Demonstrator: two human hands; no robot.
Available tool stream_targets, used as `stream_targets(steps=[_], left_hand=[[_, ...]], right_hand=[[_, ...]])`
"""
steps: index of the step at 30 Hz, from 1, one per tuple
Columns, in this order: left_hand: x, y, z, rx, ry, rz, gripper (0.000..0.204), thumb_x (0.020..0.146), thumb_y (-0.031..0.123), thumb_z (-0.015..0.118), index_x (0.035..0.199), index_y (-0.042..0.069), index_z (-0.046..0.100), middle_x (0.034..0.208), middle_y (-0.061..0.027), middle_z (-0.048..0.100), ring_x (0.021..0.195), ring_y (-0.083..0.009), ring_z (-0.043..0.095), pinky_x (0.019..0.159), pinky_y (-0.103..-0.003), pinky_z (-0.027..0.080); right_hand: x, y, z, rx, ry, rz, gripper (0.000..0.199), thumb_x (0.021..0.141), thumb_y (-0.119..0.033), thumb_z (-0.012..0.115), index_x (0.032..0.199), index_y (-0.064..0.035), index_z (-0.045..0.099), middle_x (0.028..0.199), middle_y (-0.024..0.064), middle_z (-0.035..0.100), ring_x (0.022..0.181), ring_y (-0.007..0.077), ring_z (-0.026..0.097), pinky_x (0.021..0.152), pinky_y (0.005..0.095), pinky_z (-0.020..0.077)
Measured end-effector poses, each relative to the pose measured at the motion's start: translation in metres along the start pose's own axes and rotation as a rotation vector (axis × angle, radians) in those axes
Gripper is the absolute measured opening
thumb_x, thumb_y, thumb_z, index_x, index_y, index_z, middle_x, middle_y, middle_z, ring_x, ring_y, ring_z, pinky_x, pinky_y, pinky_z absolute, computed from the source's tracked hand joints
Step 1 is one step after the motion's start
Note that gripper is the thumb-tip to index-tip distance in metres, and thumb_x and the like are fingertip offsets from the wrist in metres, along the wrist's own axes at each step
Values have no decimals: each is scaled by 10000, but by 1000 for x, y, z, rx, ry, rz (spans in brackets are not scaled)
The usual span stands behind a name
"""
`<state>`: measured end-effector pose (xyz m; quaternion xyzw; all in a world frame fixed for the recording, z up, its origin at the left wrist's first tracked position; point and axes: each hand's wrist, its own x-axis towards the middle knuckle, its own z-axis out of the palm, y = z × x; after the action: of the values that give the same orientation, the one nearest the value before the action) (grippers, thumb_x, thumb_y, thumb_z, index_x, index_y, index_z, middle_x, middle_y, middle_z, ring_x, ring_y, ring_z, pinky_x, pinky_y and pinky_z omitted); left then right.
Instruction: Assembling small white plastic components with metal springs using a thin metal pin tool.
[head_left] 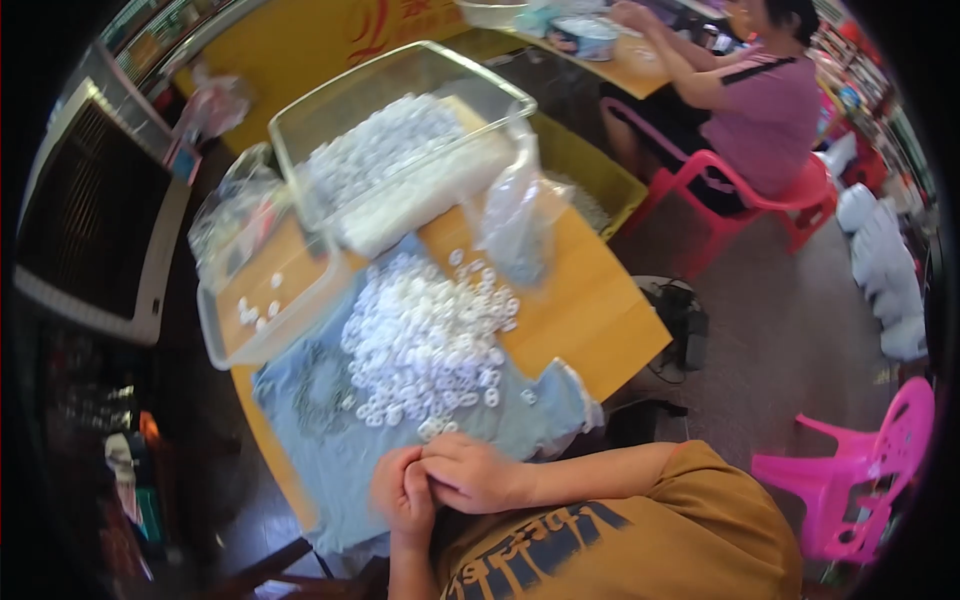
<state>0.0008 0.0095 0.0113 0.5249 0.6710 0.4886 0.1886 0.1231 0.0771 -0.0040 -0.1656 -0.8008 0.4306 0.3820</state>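
Observation:
My left hand [405, 492] and my right hand [472, 474] meet at the near edge of the table, fingers closed and pressed together. Whatever is between the fingers is hidden. Just beyond the fingertips spreads a large heap of small white oval rings [425, 335], with a few rings [438, 428] right beside my hands. Under the heap lies a blue-grey cloth [320, 480]. To the left of the rings, a loose pile of small dark pieces [325, 392] rests on the cloth, too small to make out.
A big clear bin [505, 112] full of white pieces stands at the table's far side. Left of the heap is a shallow clear tray [215, 325] with several white bits. A pink chair [850, 470] stands at right. Another person [760, 120] sits at a further table.

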Motion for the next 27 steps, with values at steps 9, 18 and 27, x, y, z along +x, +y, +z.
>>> stream_targets(steps=[9,18,27], left_hand=[[0,5,-9,64,135,82,219,852,143,520,998,-11,570,966,-157,596,879,-295,571,789,-382,448],[29,29,-23,760,308,764,701,893,541,365,1385,50,278,1439,-235,199,1333,-401,197,1050,-546,185],[70,50,-16,619,-90,464,379,847,294,550,1099,14,590,1275,-187,468,1231,-385,378,997,-504,278]], right_hand=[[7,-2,-7,-28,-62,-51,247,692,-54,637,925,-19,562,895,119,544,846,295,537,757,368,440],[4,-1,-5,-112,-31,-50,255,706,-67,658,948,-49,582,916,86,547,949,280,525,910,430,390],[8,-3,-11,-70,-38,-65,222,693,-50,637,903,-42,564,927,92,534,954,284,525,947,442,368]])
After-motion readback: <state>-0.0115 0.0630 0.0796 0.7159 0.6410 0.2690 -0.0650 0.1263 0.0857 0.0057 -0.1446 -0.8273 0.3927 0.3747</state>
